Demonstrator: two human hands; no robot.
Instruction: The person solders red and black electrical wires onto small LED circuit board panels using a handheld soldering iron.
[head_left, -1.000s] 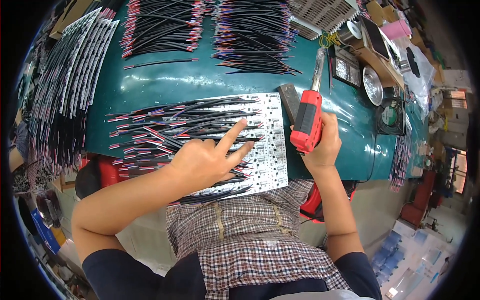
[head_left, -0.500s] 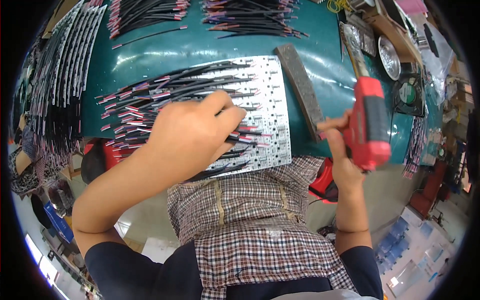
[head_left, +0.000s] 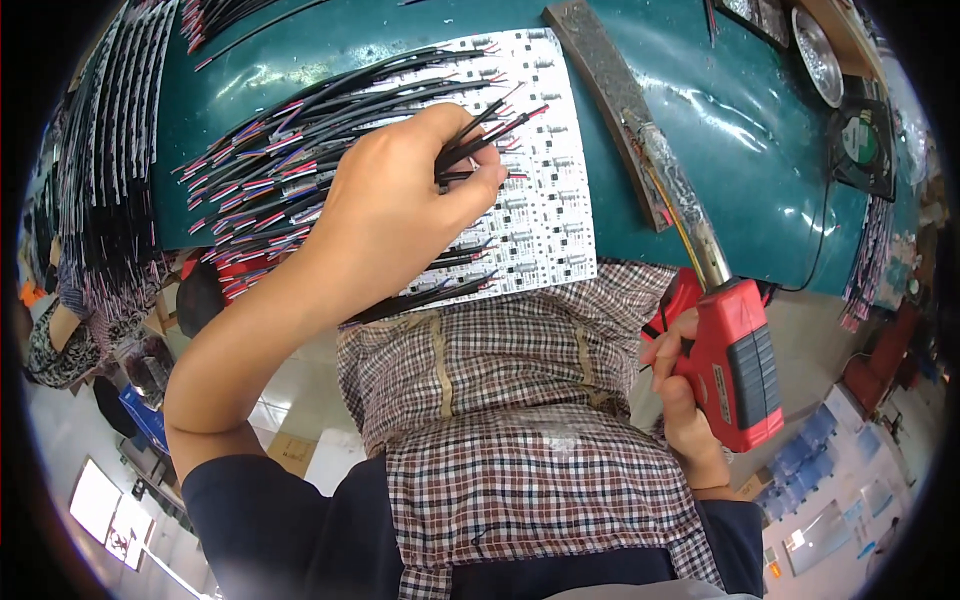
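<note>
My left hand [head_left: 395, 195] is closed around a few black cables [head_left: 487, 137] with stripped red and black ends, over a white circuit board panel [head_left: 565, 190]. Many more black cables [head_left: 330, 100] lie across the panel's left part, their red, white and blue ends fanned past its edge. In my right hand [head_left: 688, 415] is a red and black soldering gun [head_left: 738, 365]. Its metal barrel slants up and left, the tip near a long dark bar [head_left: 605, 95] that lies right of the panel. Part of my right palm is hidden behind the gun's handle.
Long strips of boards with hanging wires [head_left: 115, 140] lie at the far left. A small black fan [head_left: 862, 145] and a round metal dish [head_left: 817, 57] stand on the green table [head_left: 760, 190] at the right. A cord runs down from the fan.
The soldering gun's handle has dropped toward me, and its tip now sits by the dark bar. My left hand has lifted cable ends off the panel. The table appears higher in view.
</note>
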